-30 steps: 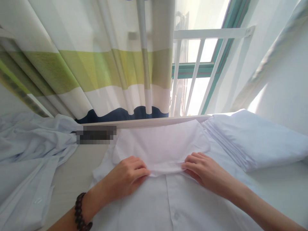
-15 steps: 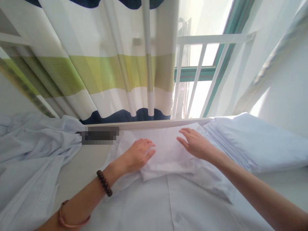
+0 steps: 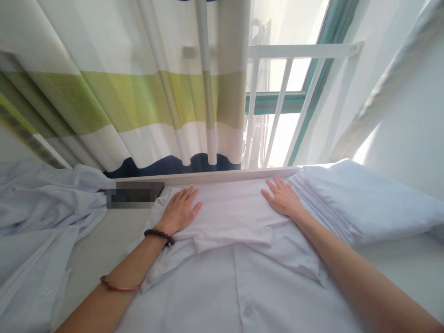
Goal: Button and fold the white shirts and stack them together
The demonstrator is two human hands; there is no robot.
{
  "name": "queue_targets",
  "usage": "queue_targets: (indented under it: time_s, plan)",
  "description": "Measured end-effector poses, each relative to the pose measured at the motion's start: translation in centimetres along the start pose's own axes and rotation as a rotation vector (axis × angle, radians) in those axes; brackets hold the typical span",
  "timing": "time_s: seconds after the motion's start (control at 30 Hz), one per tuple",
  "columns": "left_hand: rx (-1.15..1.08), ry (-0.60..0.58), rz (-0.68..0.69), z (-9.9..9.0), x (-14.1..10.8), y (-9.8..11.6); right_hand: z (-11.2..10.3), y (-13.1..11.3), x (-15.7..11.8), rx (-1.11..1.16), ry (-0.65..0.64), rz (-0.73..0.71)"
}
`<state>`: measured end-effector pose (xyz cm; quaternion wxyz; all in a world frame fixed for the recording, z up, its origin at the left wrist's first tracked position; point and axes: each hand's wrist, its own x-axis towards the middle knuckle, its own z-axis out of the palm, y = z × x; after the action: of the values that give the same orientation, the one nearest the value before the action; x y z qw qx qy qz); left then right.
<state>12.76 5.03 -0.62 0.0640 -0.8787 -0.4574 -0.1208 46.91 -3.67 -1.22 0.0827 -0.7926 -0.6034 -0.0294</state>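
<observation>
A white shirt (image 3: pixel 208 277) is laid on the pale surface (image 3: pixel 92 249), its folded end near the far edge. Both grips are spread, nothing clasped: left hand (image 3: pixel 178 210) and right hand (image 3: pixel 282 199) are rested on it. Soft, light cloth is judged, best taken by the fold's corners, though creases seem glare-washed.

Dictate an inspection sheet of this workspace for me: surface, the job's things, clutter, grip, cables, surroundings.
Surface: pale surface, partly covered by clothes.
Job's things: white shirt, buttoned side up, far end in folded layers.
Clutter: crumpled shirt at left; folded cloth at right; dark item, blurred out.
Grip: left hand and right hand flat on the folded layers, grasping nothing.
Cables: nothing seen.
Surroundings: striped curtain, white railing, window.
</observation>
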Motion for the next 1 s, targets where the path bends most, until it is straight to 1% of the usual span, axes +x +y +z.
queue_targets:
  time_s: [0.07,0.1,0.17,0.2,0.23,0.27,0.3,0.33,0.4,0.47,0.5,0.53,0.6,0.67,0.7,0.77,0.87,0.93,1.0]
  plan:
    - [0.0,0.009,0.008,-0.8,-0.5,0.6,-0.7,-0.4,-0.7,-0.021,0.008,-0.006]
    - [-0.005,0.019,0.022,-1.4,-1.2,1.1,-1.2,-0.7,-1.6,-0.033,0.012,-0.017]
    - [-0.037,0.036,0.094,-3.1,-3.3,2.7,-2.3,-1.5,-4.4,-0.045,0.024,-0.103]
    - [-0.086,0.054,0.183,-4.0,-4.5,3.6,-2.8,-2.0,-6.1,-0.043,0.022,-0.185]
    - [-0.142,0.05,0.282,-4.7,-5.7,4.5,-3.3,-2.5,-7.8,-0.021,0.039,-0.34]
    - [-0.186,0.045,0.365,-5.3,-6.7,5.4,-3.7,-3.0,-9.3,0.008,0.067,-0.45]
    - [-0.203,0.04,0.426,-5.7,-7.3,6.1,-3.9,-3.5,-10.4,0.031,0.094,-0.514]
    - [-0.21,0.034,0.449,-5.9,-7.7,6.6,-4.1,-3.8,-11.1,0.051,0.114,-0.547]
    - [-0.208,0.026,0.406,-5.8,-7.5,6.7,-4.2,-4.1,-11.1,0.071,0.118,-0.503]
    - [-0.224,-0.002,0.333,-5.8,-6.9,5.9,-4.4,-3.9,-10.1,0.084,0.093,-0.415]
    - [-0.242,-0.025,0.323,-6.0,-6.7,5.3,-4.6,-3.6,-9.7,0.101,0.077,-0.401]
    - [-0.262,-0.054,0.342,-6.3,-6.7,4.7,-4.8,-3.3,-9.5,0.126,0.054,-0.421]
    - [-0.287,-0.098,0.411,-7.0,-7.3,3.6,-5.3,-2.6,-9.9,0.189,0.0,-0.522]
    - [-0.291,-0.097,0.472,-7.5,-8.3,3.0,-5.5,-2.0,-10.9,0.236,-0.042,-0.611]
    - [-0.29,-0.088,0.494,-7.5,-8.7,2.9,-5.4,-1.8,-11.5,0.247,-0.044,-0.632]
    - [-0.288,-0.057,0.53,-7.1,-9.0,3.0,-4.9,-1.6,-12.3,0.252,0.016,-0.653]
    - [-0.27,0.029,0.559,-6.4,-8.3,3.4,-4.2,-1.9,-12.4,0.22,0.147,-0.711]
    - [-0.274,0.1,0.561,-6.5,-7.7,3.6,-4.2,-2.2,-12.1,0.191,0.2,-0.771]
    - [-0.293,0.166,0.563,-7.2,-7.3,3.7,-4.8,-2.5,-11.8,0.178,0.23,-0.809]
